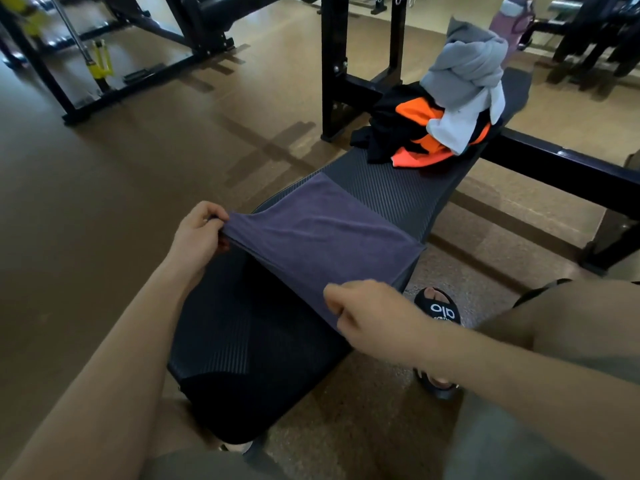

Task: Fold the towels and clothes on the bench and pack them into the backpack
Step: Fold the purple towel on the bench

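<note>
A purple towel (322,230) lies spread across the black padded bench (388,188). Its near edge is lifted off the pad. My left hand (197,233) pinches the towel's near left corner. My right hand (367,306) pinches the near right corner. Farther along the bench sits a heap of clothes: a black garment (384,133), an orange one (415,154) and a grey-and-white bundle (464,77) on top. No backpack is in view.
Black frame posts (334,64) and a crossbar (561,168) stand around the far end of the bench. A pink bottle (509,26) stands behind the clothes. My sandalled foot (438,306) rests on the floor right of the bench. Gym machines stand at the back left.
</note>
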Demonstrator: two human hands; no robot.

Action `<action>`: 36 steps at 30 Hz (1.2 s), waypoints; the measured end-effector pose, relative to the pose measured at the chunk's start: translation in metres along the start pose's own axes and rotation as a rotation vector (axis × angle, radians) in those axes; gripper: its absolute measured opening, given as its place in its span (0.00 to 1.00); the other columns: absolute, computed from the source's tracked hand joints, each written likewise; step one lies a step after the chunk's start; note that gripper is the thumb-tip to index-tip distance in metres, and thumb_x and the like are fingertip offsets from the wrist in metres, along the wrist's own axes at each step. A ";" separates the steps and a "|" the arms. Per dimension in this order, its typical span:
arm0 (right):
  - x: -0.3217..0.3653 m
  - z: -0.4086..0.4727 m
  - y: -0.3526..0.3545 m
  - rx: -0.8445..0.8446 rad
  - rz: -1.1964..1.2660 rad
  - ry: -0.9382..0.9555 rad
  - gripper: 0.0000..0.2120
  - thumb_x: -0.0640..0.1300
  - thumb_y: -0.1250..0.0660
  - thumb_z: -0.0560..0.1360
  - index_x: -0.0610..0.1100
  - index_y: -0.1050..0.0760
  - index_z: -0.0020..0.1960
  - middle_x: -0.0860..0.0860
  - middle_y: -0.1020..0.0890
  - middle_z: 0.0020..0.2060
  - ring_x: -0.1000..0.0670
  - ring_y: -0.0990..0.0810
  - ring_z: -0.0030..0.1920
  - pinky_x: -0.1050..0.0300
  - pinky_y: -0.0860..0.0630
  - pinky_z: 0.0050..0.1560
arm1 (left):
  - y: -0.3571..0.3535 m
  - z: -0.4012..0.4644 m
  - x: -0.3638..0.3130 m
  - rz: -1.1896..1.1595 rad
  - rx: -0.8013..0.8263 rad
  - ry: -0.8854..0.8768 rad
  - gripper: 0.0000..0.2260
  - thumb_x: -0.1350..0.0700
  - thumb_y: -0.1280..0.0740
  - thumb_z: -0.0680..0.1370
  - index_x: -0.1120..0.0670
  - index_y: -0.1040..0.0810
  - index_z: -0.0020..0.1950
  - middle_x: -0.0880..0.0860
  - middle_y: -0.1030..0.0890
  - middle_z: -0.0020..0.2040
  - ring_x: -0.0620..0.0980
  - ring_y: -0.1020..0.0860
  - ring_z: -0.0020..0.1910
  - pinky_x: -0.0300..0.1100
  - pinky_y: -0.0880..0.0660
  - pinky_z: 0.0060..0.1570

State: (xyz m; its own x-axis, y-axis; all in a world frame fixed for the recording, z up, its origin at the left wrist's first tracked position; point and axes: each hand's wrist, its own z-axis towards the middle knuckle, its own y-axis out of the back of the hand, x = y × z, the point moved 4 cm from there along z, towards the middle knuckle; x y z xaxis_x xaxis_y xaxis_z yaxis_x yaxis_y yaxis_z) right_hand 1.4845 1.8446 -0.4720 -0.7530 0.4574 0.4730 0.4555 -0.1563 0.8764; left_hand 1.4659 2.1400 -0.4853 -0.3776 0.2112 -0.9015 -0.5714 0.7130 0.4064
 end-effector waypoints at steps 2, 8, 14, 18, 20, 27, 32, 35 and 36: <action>-0.028 0.000 0.023 -0.048 0.092 -0.072 0.09 0.39 0.38 0.74 0.51 0.36 0.43 0.54 0.26 0.35 0.53 0.28 0.34 0.57 0.34 0.33 | -0.011 0.011 -0.018 0.007 0.023 0.020 0.12 0.66 0.44 0.81 0.55 0.23 0.46 0.56 0.22 0.45 0.48 0.24 0.35 0.43 0.24 0.39; -0.131 0.018 0.060 -0.012 0.223 -0.336 0.07 0.39 0.36 0.75 0.45 0.33 0.51 0.48 0.23 0.42 0.47 0.20 0.38 0.45 0.22 0.42 | -0.072 0.057 -0.075 0.330 0.117 -0.062 0.12 0.65 0.41 0.79 0.55 0.19 0.47 0.55 0.21 0.41 0.45 0.22 0.33 0.40 0.23 0.37; -0.188 0.045 0.058 0.158 0.193 -0.456 0.05 0.42 0.36 0.77 0.48 0.27 0.42 0.50 0.21 0.38 0.51 0.20 0.38 0.56 0.24 0.38 | -0.134 0.105 -0.092 0.839 0.252 -0.303 0.08 0.54 0.34 0.80 0.55 0.18 0.56 0.53 0.18 0.52 0.54 0.22 0.53 0.46 0.27 0.53; -0.202 0.056 0.053 0.279 0.210 -0.507 0.07 0.41 0.36 0.74 0.45 0.25 0.38 0.49 0.20 0.30 0.51 0.21 0.30 0.62 0.28 0.30 | -0.163 0.130 -0.084 0.846 0.286 -0.339 0.05 0.54 0.34 0.81 0.54 0.21 0.52 0.53 0.27 0.50 0.53 0.28 0.52 0.43 0.33 0.52; -0.204 0.058 0.054 0.299 0.179 -0.494 0.08 0.41 0.36 0.74 0.43 0.28 0.36 0.49 0.23 0.30 0.49 0.24 0.30 0.61 0.31 0.28 | -0.176 0.136 -0.079 0.845 0.288 -0.348 0.04 0.54 0.35 0.82 0.52 0.24 0.50 0.53 0.27 0.50 0.52 0.28 0.51 0.43 0.34 0.51; -0.196 0.053 0.062 0.287 0.063 -0.478 0.11 0.41 0.38 0.76 0.44 0.33 0.35 0.50 0.29 0.34 0.52 0.31 0.31 0.59 0.38 0.26 | -0.195 0.139 -0.053 0.823 0.239 -0.321 0.06 0.55 0.37 0.83 0.54 0.29 0.48 0.54 0.27 0.50 0.51 0.29 0.50 0.43 0.36 0.51; -0.192 0.053 0.063 0.298 0.056 -0.508 0.09 0.42 0.38 0.76 0.45 0.33 0.38 0.50 0.30 0.36 0.50 0.29 0.34 0.57 0.34 0.31 | -0.197 0.141 -0.044 0.748 0.232 -0.331 0.05 0.53 0.38 0.83 0.52 0.29 0.50 0.54 0.27 0.51 0.51 0.29 0.52 0.44 0.35 0.53; -0.192 0.052 0.063 0.313 0.049 -0.512 0.09 0.42 0.38 0.76 0.46 0.35 0.38 0.50 0.32 0.36 0.47 0.28 0.39 0.56 0.31 0.39 | -0.197 0.140 -0.042 0.698 0.232 -0.352 0.03 0.53 0.39 0.84 0.50 0.30 0.50 0.54 0.27 0.51 0.51 0.29 0.52 0.44 0.35 0.54; -0.192 0.051 0.063 0.318 0.042 -0.511 0.10 0.41 0.38 0.77 0.46 0.35 0.38 0.50 0.32 0.36 0.46 0.29 0.40 0.56 0.31 0.40 | -0.198 0.139 -0.041 0.682 0.232 -0.357 0.03 0.54 0.39 0.84 0.50 0.30 0.51 0.54 0.27 0.52 0.51 0.29 0.52 0.44 0.35 0.54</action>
State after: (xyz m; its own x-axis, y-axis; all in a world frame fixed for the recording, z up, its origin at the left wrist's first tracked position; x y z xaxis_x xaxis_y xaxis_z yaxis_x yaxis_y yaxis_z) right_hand 1.6818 1.7920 -0.5120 -0.4435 0.8318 0.3337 0.6587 0.0500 0.7507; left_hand 1.6960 2.0835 -0.5494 -0.3103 0.8234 -0.4751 -0.1178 0.4626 0.8787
